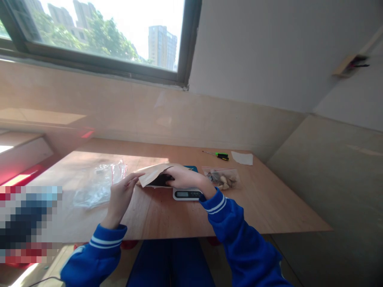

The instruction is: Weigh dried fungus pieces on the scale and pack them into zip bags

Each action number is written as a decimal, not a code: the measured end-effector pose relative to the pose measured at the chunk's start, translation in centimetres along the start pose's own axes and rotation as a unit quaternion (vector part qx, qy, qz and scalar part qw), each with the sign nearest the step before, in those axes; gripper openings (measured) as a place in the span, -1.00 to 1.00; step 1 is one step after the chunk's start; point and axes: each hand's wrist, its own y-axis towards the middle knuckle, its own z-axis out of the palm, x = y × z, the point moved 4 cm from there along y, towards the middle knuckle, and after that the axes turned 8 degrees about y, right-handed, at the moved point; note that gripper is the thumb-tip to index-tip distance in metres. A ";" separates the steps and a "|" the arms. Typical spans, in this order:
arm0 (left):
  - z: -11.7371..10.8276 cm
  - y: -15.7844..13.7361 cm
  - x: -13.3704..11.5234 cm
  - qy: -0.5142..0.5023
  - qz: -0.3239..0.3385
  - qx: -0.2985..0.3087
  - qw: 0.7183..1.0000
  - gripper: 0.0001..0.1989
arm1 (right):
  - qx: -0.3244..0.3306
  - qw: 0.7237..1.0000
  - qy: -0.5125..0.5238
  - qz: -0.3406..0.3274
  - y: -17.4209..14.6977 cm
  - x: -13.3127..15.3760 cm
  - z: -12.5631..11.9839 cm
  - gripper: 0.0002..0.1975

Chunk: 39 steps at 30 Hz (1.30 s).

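My left hand point(122, 195) pinches the left edge of a pale paper bag point(153, 172), whose mouth gapes towards me and looks dark inside. Over that mouth is my right hand point(184, 177), its fingers curled down into the dark opening; the fingertips are partly hidden, and I cannot make out what they hold. Under the right wrist sits a white kitchen scale point(188, 194) with a small display, its figures too blurred to read. A blue-green item point(191, 168) shows just behind the right hand, mostly covered.
Right of the scale lies a clear zip bag point(224, 179) of brown and pale pieces. Behind it are a green-and-black screwdriver point(220, 155) and a white paper piece point(242, 158). Clear plastic bags point(97, 185) lie at left. The wooden table point(263, 207) meets the wall at the back.
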 end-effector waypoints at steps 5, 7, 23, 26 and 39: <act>-0.2 0.3 0.4 -0.009 -0.011 -0.008 1.000 -0.70 | -0.023 0.996 0.085 -0.028 -2.1 2.7 -1.7 -0.49; -0.1 0.4 0.7 -0.014 -0.017 -0.010 1.000 -0.70 | -0.046 0.984 0.172 -0.032 -3.2 2.8 -2.8 -0.53; -0.4 1.3 2.3 -0.008 -0.016 -0.063 0.998 -0.74 | -0.279 0.901 0.243 0.226 -1.9 -16.0 -1.3 -0.63; -0.5 1.3 2.4 0.000 -0.016 -0.064 0.998 -0.76 | -0.254 0.914 0.207 0.242 -0.7 -16.3 -0.1 -0.73; -0.4 0.5 1.4 0.001 -0.025 -0.068 0.997 -0.79 | -0.427 0.872 0.238 0.013 -3.4 -6.0 -6.6 -0.69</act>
